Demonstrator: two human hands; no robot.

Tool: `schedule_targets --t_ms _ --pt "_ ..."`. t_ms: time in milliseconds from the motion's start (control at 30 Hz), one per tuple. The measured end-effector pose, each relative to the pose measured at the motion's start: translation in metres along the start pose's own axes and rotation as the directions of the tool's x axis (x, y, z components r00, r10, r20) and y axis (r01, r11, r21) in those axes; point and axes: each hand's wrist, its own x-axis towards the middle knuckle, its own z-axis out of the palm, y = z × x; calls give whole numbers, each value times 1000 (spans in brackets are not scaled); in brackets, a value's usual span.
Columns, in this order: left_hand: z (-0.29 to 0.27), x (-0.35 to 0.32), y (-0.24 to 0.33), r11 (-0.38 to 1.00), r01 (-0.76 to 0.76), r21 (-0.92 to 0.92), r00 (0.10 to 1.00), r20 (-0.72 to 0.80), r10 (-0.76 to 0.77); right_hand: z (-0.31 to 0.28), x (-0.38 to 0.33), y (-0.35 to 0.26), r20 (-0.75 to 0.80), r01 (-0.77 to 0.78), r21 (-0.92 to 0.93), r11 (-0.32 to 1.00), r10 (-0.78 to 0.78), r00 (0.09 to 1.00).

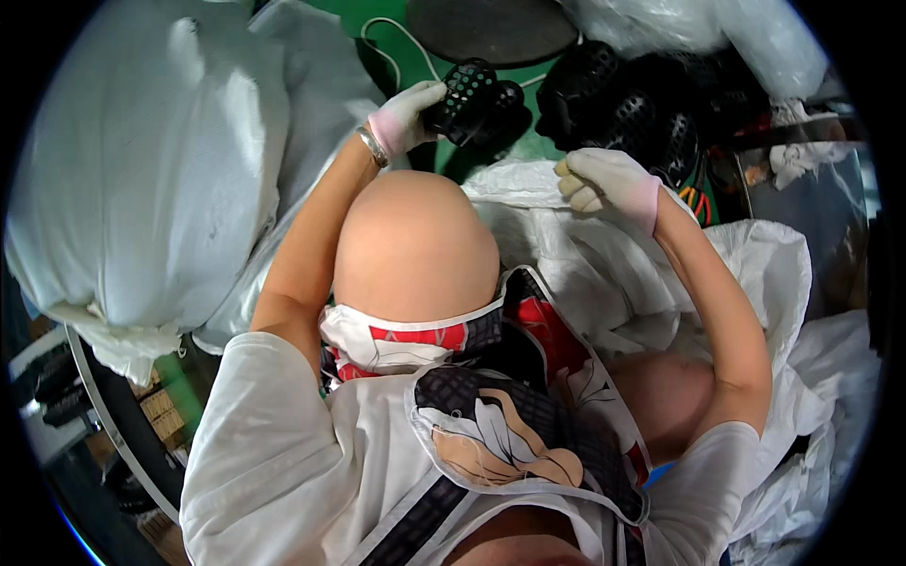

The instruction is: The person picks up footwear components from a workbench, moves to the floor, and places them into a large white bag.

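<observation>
My left hand [408, 118], in a white glove with a pink cuff, grips a black perforated clog [467, 90] by its left side. Another dark piece [502, 108] is close against it, and I cannot tell whether the hand holds that too. My right hand [612, 184], gloved the same way, is over the rim of a white woven sack [585, 255]. Its fingers are curled in, hiding whatever may be in them. Just beyond it lies a pile of black perforated clogs [628, 118].
A large stuffed white sack [151, 179] fills the left side. At the back are a dark round mat [491, 28], a pale cord [401, 33] on the green floor and clear plastic bags [661, 24]. Orange-handled scissors [696, 203] lie right of my right hand.
</observation>
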Motion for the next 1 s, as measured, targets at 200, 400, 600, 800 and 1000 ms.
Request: schedule_targets --t_ms 200,400,600,800,1000 --pt "15 34 -10 953 128 273 988 -123 -97 -9 -4 18 -43 60 -428 902 -86 995" --pt "32 8 16 960 34 279 999 3 -36 -1 -3 20 -11 51 -747 663 -89 996" --pt "45 0 36 989 -81 121 981 185 58 0 6 31 -33 27 -949 314 -185 982" --pt "133 4 86 865 -264 428 879 475 33 -7 -23 6 42 111 -753 649 -121 992" --pt "214 31 90 843 -178 507 844 519 -134 -52 -64 -33 -328 491 -202 848 -531 782"
